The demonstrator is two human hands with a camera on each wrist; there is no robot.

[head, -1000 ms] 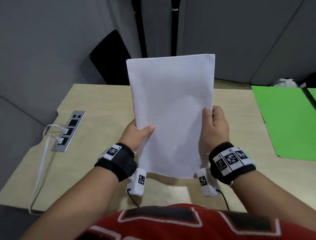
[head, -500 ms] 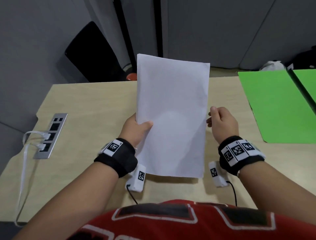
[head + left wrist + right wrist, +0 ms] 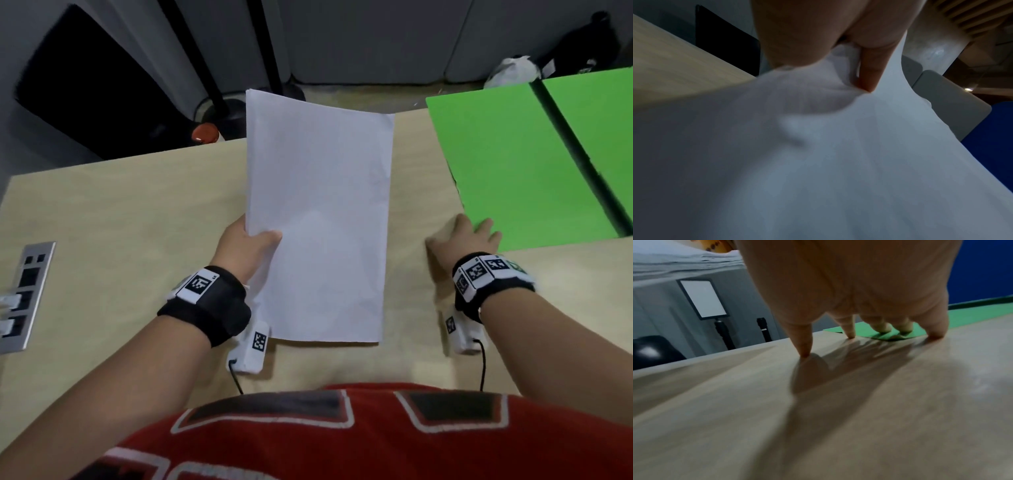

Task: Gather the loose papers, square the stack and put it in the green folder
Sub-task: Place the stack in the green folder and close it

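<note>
A squared stack of white papers stands tilted above the desk, and my left hand grips its left edge, thumb on the front. In the left wrist view the papers fill the frame under my left hand. The open green folder lies flat at the right of the desk. My right hand rests flat with spread fingers at the folder's near left corner. In the right wrist view two fingers of my right hand touch the green folder; the others press the wood.
The light wooden desk carries a metal socket panel with white plugs at its left edge. A black chair and a red-topped object sit behind the desk. A white bag lies beyond the folder.
My right hand let go of the papers' right edge and moved right and down onto the desk at the folder's corner. The left hand alone now holds the stack.
</note>
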